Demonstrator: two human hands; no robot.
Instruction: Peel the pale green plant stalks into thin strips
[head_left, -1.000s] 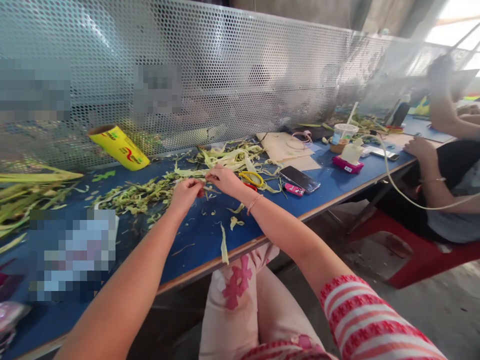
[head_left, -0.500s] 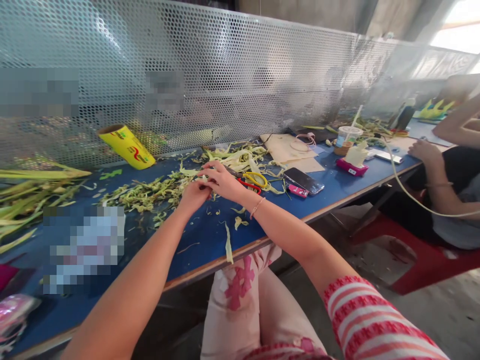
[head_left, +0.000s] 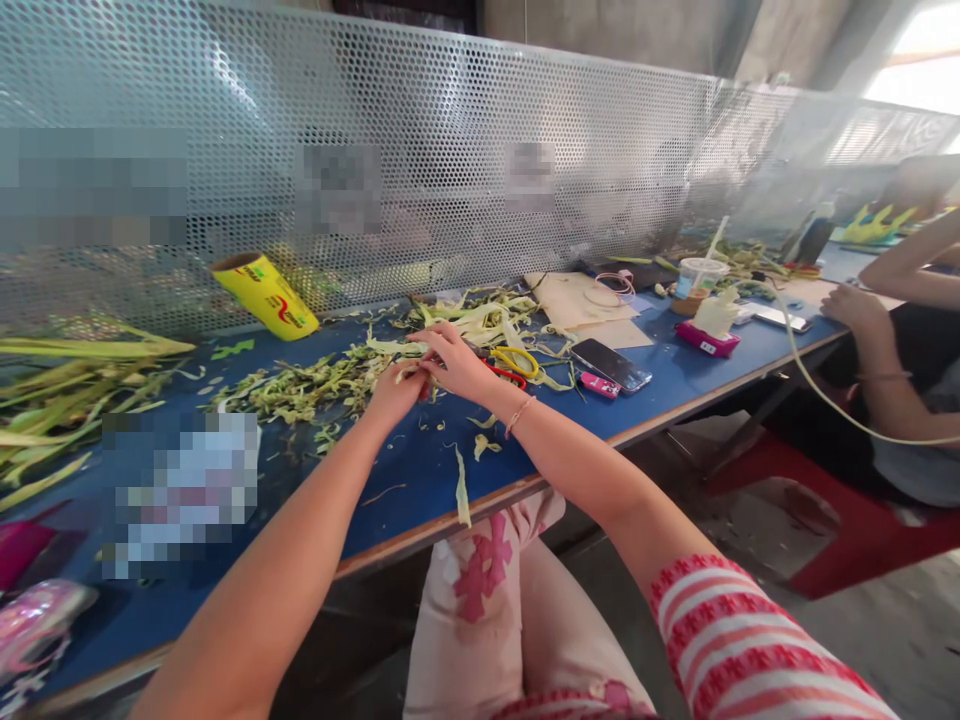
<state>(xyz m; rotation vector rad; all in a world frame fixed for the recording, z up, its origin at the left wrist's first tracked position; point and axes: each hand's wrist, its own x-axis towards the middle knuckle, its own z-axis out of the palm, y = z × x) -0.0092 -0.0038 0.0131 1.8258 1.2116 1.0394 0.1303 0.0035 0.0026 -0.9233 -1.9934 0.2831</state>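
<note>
My left hand (head_left: 397, 390) and my right hand (head_left: 456, 362) meet over the blue table, their fingertips together in a pinch. What lies between the fingers is small and mostly hidden; a pale sliver shows by the left fingertips. Just behind and left of them spreads a heap of curled green plant scraps (head_left: 300, 388). Longer pale leaf strips (head_left: 480, 322) lie beyond my right hand. Scissors with a yellow handle loop (head_left: 519, 361) and a red one rest beside my right wrist. A loose strip (head_left: 461, 485) lies at the table's front edge.
A yellow cardboard tube (head_left: 268, 297) leans near the perforated metal screen (head_left: 450, 130). Long stalks (head_left: 82, 350) lie at the left. Right of my hands are a phone (head_left: 611, 364), a pink lighter-like item (head_left: 598, 386), a tissue pack (head_left: 707, 338) and a cup (head_left: 697, 284). Another person sits at far right.
The view has shifted slightly, so the table's things appear a little further right. My hands stay together in nearly the same place, with small finger movements.
</note>
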